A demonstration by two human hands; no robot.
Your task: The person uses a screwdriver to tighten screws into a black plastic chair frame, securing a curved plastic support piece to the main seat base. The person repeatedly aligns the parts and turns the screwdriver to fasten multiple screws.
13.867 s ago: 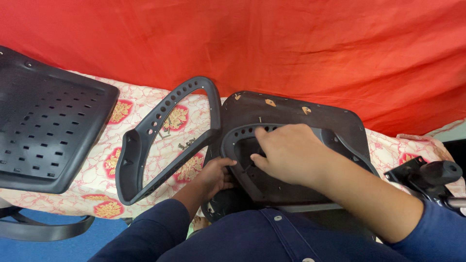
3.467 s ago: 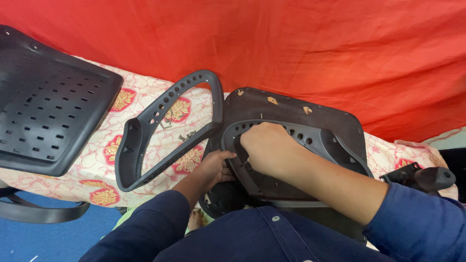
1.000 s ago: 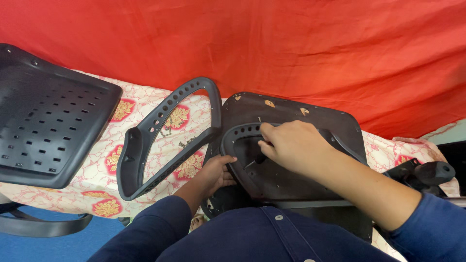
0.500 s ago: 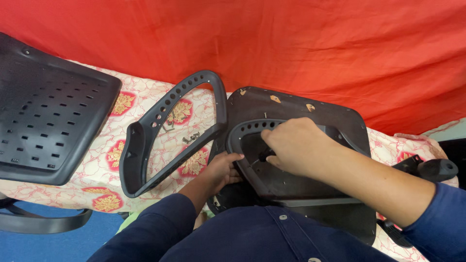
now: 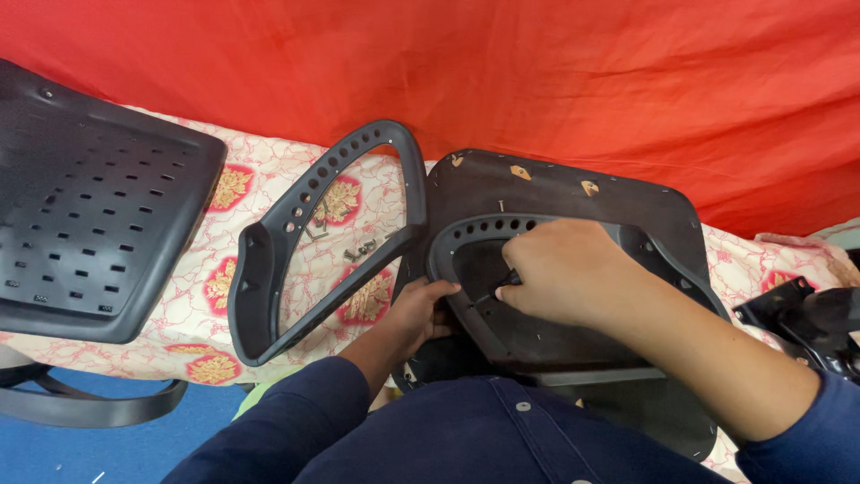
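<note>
Hands meet on the black seat base (image 5: 573, 193): right hand (image 5: 564, 273) closed around a small dark tool over its centre, left hand (image 5: 421, 305) gripping its left edge. Loose armrest frame (image 5: 269, 269) lies left of it, long axis diagonal.

Both hands (image 5: 502, 291) on black armrest (image 5: 537, 314)

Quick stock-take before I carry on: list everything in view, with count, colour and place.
Seat base: one, black, centre, on the person's lap.
Armrest frame on seat: one, black, under both hands.
Loose armrest frame: one, black, on cloth left of the seat.
Screws: a few, grey, inside loose frame.
Perforated panel: one, black, far left.
Floral cloth: one, cream and red.
Red backdrop: one, behind.
Left hand: grips frame edge.
Right hand: shut on a thin dark tool.
</note>
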